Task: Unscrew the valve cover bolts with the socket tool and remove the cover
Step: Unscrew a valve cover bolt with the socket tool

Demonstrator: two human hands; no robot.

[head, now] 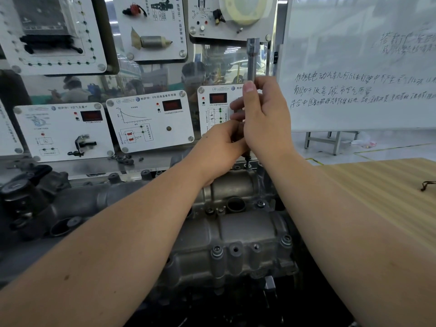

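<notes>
Both hands grip the long, upright, silver steel socket tool (253, 60), the right hand (264, 119) wrapped round its shaft with the thumb on top and the left hand (219, 147) pinching lower down, its tip at the far edge of the grey cast-aluminium valve cover (236, 232).

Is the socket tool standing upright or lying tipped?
Upright: the socket tool rises vertically above the right hand gripping it; its tip meets the cover.

Right hand (264, 119) gripping, left hand (219, 149) pinching below.
</notes>
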